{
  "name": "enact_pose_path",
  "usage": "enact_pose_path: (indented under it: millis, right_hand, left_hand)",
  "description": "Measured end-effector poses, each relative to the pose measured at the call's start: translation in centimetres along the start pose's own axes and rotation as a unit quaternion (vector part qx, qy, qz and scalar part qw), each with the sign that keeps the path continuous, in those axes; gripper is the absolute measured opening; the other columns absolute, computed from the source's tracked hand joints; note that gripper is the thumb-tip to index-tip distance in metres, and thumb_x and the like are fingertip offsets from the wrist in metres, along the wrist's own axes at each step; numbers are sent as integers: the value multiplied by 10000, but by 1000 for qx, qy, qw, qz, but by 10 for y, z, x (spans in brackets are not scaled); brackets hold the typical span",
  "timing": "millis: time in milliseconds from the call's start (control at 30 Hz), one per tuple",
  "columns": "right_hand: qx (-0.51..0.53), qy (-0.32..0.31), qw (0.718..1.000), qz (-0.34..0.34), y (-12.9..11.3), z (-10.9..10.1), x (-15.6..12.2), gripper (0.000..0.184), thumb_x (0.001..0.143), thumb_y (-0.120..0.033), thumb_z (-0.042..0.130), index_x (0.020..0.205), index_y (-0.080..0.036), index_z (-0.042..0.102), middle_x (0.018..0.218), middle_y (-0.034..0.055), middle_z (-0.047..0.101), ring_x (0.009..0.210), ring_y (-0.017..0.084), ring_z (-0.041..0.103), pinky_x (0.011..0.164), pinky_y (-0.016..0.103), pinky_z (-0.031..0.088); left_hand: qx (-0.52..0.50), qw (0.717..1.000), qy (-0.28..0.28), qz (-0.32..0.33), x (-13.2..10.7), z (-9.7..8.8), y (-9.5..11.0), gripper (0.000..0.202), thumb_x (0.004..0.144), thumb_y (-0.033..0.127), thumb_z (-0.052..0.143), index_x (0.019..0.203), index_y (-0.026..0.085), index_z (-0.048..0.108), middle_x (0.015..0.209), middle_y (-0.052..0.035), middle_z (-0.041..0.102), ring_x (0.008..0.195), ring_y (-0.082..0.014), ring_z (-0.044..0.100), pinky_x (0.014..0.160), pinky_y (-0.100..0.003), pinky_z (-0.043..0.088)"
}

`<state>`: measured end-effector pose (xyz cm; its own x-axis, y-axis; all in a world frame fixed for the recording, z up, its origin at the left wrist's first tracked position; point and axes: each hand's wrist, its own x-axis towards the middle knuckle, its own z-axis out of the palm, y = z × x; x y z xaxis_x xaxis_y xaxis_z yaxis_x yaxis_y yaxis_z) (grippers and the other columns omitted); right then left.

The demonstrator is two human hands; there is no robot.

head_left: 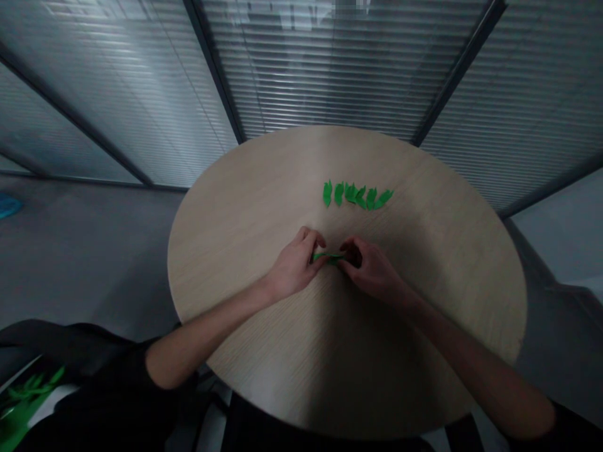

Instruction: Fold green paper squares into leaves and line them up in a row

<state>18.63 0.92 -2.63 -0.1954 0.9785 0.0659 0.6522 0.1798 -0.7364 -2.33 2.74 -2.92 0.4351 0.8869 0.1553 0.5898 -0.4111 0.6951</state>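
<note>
My left hand [294, 263] and my right hand [370, 270] meet above the middle of a round pale wood table [245, 263]. Between them, a narrow strip of green paper [327, 257] is pinched by the fingers of both hands, and its ends are partly hidden. Farther from me, a row of several leaf-shaped green paper cutouts [358, 196] lies flat on the tabletop, a short way beyond my hands. Neither hand touches them.
Glass partitions with slatted blinds [339, 69] stand beyond the table, and grey floor surrounds it. At lower left, more green paper pieces [31, 392] lie beside a dark object [61, 345]. A blue item [7, 205] sits on the floor at left.
</note>
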Motion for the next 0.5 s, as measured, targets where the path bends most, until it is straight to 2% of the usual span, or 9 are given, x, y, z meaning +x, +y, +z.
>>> enact_pose_path:
  millis: [233,500]
  right_hand:
    - [2,-13,1000,5,-1,-4,1,171,814,-192,699,968,-201,626,847,39,705,775,208,648,731,339,471]
    - [14,-31,999,18,-2,-8,2,167,794,-147,681,941,-200,621,812,22,687,719,187,615,688,320,453]
  left_hand:
    - [-4,1000,-21,22,-1,-4,-3,89,956,159,636,1037,189,614,1009,-35,523,775,-159,527,690,-317,443]
    - [-3,999,-29,24,1,-6,-3,70,952,176,626,1020,191,633,997,-38,538,799,-169,543,737,-328,482]
